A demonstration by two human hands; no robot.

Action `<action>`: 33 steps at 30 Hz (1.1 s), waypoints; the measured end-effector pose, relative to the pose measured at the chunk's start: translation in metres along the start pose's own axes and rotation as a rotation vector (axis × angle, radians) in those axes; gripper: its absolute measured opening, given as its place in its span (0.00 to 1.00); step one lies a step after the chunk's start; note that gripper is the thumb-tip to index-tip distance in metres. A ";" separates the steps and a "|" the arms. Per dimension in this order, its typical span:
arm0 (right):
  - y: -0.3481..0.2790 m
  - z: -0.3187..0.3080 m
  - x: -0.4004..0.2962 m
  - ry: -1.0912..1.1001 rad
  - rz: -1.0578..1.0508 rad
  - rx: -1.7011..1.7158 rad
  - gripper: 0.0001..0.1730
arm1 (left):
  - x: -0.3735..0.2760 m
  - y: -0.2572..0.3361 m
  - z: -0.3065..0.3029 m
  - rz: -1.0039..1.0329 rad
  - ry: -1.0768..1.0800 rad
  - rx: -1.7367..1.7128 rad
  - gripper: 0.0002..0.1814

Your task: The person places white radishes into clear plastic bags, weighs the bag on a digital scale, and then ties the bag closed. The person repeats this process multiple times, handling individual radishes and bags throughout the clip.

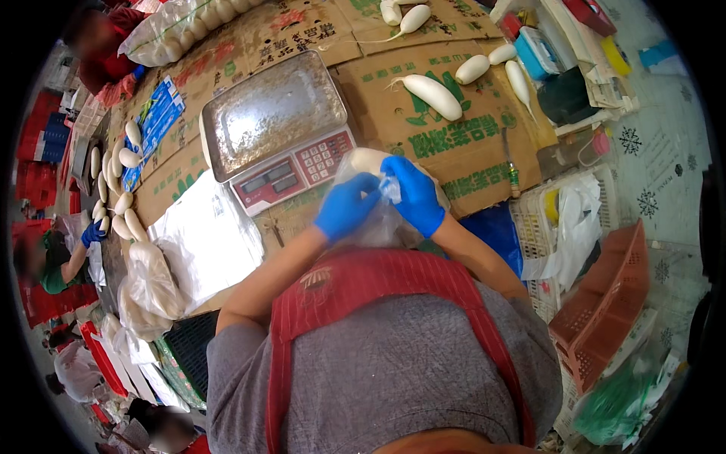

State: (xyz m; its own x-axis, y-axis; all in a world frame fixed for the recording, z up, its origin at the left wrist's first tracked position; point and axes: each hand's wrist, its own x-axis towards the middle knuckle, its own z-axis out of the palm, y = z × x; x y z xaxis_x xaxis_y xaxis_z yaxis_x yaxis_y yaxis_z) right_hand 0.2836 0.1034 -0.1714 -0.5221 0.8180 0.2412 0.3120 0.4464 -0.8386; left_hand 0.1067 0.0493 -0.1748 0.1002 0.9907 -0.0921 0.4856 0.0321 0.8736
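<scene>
In blue gloves, both of my hands are at the gathered neck of a clear plastic bag (pixel 377 218) near my apron. White radishes show through its upper side. My left hand (pixel 349 207) pinches the plastic from the left, and my right hand (pixel 415 196) grips the twisted part on the right. Just beyond them stands a digital scale (pixel 275 116) with a bare, stained metal pan and a red keypad panel. A loose white radish (pixel 434 96) lies on the cardboard to the upper right, with more radishes (pixel 473 69) behind it.
Left of the scale lie white plastic sheets (pixel 210 232), bagged radishes (pixel 150 278) and a row of loose radishes (pixel 113 164). A large filled bag (pixel 181 34) is at the top left. Baskets (pixel 607 306) stand at right. Other people are at the left, one with a gloved hand (pixel 92 232) at radishes.
</scene>
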 end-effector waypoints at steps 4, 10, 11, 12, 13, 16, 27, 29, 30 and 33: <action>0.006 0.017 0.001 0.233 -0.094 -0.074 0.12 | 0.006 -0.001 -0.002 -0.078 0.057 -0.124 0.17; 0.012 -0.015 -0.009 -0.087 -0.064 0.095 0.05 | 0.016 -0.009 -0.011 -0.027 -0.130 -0.133 0.12; 0.014 -0.020 -0.010 -0.172 -0.045 0.167 0.05 | 0.016 -0.006 -0.012 -0.077 -0.130 -0.110 0.12; 0.017 -0.022 -0.014 -0.158 -0.071 0.178 0.04 | 0.018 -0.007 -0.012 -0.009 -0.077 -0.006 0.11; 0.020 -0.019 -0.024 -0.145 -0.095 0.191 0.04 | 0.018 -0.009 -0.012 0.054 -0.026 0.098 0.11; 0.025 -0.011 -0.060 -0.185 -0.016 0.178 0.05 | 0.023 -0.025 -0.008 -0.019 0.014 0.171 0.09; 0.013 -0.009 -0.057 0.022 0.324 0.554 0.06 | -0.005 0.001 0.011 0.207 0.015 0.477 0.17; 0.005 -0.004 -0.048 0.005 0.336 0.512 0.06 | 0.000 -0.011 0.031 0.288 0.038 0.560 0.11; 0.008 -0.001 -0.046 -0.015 0.291 0.454 0.06 | -0.003 -0.012 0.038 0.270 0.083 0.462 0.10; 0.001 -0.004 -0.031 -0.004 -0.314 -0.034 0.06 | -0.005 -0.006 0.036 0.276 0.100 0.302 0.08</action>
State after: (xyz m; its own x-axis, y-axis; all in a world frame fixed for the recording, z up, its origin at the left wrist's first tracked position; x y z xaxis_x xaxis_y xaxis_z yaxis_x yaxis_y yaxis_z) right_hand 0.3037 0.0799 -0.1776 -0.6000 0.6369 0.4842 0.1616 0.6892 -0.7063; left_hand 0.1345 0.0394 -0.1969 0.1844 0.9651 0.1858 0.6863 -0.2618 0.6786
